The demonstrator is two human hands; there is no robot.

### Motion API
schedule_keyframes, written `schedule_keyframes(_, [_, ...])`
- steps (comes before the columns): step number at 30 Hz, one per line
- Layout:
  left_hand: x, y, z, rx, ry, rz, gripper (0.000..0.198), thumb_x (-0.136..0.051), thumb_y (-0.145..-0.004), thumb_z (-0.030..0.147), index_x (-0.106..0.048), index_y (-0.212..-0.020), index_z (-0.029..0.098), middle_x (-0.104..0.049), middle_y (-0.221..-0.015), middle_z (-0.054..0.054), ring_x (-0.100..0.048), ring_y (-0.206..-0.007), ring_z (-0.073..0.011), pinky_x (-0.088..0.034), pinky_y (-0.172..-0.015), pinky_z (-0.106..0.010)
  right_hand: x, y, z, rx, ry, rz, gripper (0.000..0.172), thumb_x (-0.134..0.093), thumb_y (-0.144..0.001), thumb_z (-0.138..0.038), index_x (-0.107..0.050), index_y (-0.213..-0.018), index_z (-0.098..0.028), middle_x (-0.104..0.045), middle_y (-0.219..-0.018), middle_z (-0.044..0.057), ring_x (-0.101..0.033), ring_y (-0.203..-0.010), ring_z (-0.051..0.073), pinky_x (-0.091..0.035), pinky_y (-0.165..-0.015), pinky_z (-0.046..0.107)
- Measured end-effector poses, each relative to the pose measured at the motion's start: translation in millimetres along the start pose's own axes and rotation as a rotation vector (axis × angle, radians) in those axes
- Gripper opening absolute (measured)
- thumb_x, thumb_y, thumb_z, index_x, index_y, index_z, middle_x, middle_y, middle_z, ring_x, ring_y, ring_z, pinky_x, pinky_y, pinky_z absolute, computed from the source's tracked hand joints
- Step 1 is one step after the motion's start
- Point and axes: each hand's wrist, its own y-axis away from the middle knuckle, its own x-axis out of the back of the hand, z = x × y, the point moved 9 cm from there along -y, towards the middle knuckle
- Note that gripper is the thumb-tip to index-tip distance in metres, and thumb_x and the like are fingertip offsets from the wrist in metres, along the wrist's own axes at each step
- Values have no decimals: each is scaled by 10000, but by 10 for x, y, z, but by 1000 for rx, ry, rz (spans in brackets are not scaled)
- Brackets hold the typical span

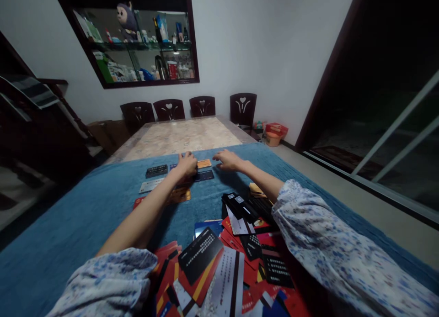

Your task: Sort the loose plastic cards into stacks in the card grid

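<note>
Both my arms reach far forward over a blue cloth (68,225) on a table. My left hand (187,164) rests curled, knuckles up, on the cards laid out in rows at the far end, beside an orange card (204,163) and above a dark card (203,175). My right hand (227,160) lies just right of the orange card, fingers pointing left toward it and partly spread. More laid-out cards show: a black one (157,171), a grey one (151,185), a gold one (180,196). A loose heap of red, black and white cards (219,262) lies close to me.
Beyond the cloth the bare marble tabletop (181,136) runs to four dark chairs (202,106) at the wall. A glass-fronted shelf niche (137,38) hangs above. A red and orange bin (275,133) stands on the floor at right, by a sliding glass door (394,125).
</note>
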Motion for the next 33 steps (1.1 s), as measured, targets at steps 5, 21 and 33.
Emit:
schedule_keyframes(5, [83,121,100,-28,15,38,383,-528,-773,128,-648,-1134,162,-581,-1298,-189,-362,-1320,-363,-329,-1017,-568,141,306,-76,8,30,-19,399,-572,-877,-245,-654,-1267,-229,-663,-1249,105,-538,-1167,304,-457,-835,358])
schedule_keyframes(21, [299,734,759,-224,144,147,489,-549,-756,85,-584,-1227,212,-539,-1374,-142,-323,-1364,-367,-311,-1014,-586,154,1227,-138,15,41,28,253,-562,-914,-237,-719,-1112,-227,-696,-1124,91,-539,-1070,272,-411,-798,347])
schedule_keyframes(33, [361,1208,1460,-480,275,120,645,-512,-734,38,-527,-1354,218,-534,-1433,-115,-309,-1383,-370,-285,-1055,-635,95,1835,-324,60,-23,171,203,-556,-931,-224,-729,-1036,-204,-702,-1021,100,-534,-1014,249,-415,-797,369])
